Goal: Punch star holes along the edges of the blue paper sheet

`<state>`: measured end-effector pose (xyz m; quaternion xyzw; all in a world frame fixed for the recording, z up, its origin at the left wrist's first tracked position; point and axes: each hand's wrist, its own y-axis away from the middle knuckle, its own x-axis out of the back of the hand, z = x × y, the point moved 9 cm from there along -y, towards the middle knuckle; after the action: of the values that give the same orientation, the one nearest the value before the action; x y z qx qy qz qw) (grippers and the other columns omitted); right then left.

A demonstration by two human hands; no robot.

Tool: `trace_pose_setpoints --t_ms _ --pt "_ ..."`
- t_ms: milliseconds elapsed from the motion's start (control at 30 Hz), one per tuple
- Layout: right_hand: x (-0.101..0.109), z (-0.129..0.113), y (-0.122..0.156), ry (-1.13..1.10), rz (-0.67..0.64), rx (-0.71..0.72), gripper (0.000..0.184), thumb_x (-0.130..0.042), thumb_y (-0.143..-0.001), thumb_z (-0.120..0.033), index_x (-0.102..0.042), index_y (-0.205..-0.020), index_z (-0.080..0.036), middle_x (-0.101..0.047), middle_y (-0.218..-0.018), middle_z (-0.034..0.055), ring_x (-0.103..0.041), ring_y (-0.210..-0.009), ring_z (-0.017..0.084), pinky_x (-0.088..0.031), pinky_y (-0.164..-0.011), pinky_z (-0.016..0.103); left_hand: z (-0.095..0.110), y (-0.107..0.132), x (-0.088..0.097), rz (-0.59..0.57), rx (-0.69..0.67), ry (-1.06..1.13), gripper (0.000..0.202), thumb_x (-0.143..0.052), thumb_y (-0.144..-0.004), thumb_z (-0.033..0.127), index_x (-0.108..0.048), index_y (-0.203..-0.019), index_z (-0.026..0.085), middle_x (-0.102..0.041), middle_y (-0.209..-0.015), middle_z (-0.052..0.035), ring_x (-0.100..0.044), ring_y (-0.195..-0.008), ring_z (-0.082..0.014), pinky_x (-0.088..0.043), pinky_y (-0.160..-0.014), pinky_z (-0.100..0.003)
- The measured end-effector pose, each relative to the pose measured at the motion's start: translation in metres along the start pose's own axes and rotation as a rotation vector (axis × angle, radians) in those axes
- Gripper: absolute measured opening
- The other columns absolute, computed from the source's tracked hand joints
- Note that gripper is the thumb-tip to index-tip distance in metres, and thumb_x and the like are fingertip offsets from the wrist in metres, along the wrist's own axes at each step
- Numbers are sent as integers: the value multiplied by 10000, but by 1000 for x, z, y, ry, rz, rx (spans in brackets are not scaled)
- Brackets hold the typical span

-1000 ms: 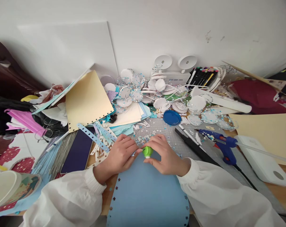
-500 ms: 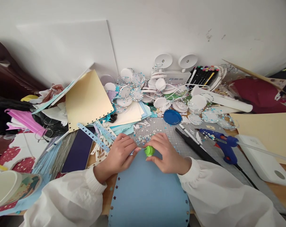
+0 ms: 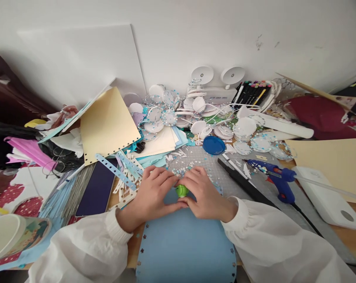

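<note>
A small green craft paper punch (image 3: pixel 182 191) sits at the far edge of a blue sheet of paper (image 3: pixel 185 247). My right hand (image 3: pixel 206 194) grips it, fingers over its far side and thumb at the near side. From the other side my left hand (image 3: pixel 156 193) closes round the same punch, its thumb stretched along the near side to meet the right thumb. Star-shaped holes run down both side edges of the paper. The paper's far edge is mostly hidden by my hands.
Behind my hands, paper bits (image 3: pixel 189 161) litter a grey cutting mat (image 3: pixel 233 155). A blue lid (image 3: pixel 213 145) lies there. On the right is a blue glue gun (image 3: pixel 279 177); at left, punched paper strips (image 3: pixel 116 171) and a white tub (image 3: pixel 7 236).
My left hand has moved right from the paper's edge onto the punch, its thumb now reaching the right thumb. The punch and right hand have shifted slightly left.
</note>
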<state>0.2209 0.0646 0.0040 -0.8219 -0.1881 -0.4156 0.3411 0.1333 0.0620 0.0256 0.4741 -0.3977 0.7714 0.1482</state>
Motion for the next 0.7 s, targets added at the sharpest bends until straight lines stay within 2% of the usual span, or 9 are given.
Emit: trace_pose_setpoints --t_ms 100,267,433,700 --pt "-1 -2 0 -22 -9 10 131 -582 -757 -157 -510 -864 -177 -523 -810 37 -473 -806 211 -327 -845 406 -4 -1 -6 -56 19 43 446 -608 -782 593 -603 -996 202 -691 -960 -57 -567 -911 -234 -323 -890 -424" --pt "-3 -2 0 -44 -18 -3 137 -602 -765 -199 -494 -849 -190 -516 -793 33 -471 -803 216 -333 -846 413 -3 -2 -7 -76 -13 61 519 -613 -748 642 -598 -978 177 -683 -919 -69 -559 -868 -243 -316 -858 -442" --pt "-2 -4 0 -67 -17 5 119 -569 -765 -161 -484 -839 -198 -502 -775 24 -467 -785 210 -344 -837 414 0 -1 -10 -109 -38 72 454 -594 -792 583 -589 -945 155 -660 -867 -77 -541 -834 -241 -329 -843 -446" --pt "-4 -8 1 -65 6 34 113 -555 -756 -137 -468 -800 -195 -463 -753 11 -462 -742 187 -334 -930 454 5 -1 -10 -124 -88 79 393 -577 -809 539 -593 -857 150 -609 -743 -55 -520 -766 -227 -338 -849 -454"
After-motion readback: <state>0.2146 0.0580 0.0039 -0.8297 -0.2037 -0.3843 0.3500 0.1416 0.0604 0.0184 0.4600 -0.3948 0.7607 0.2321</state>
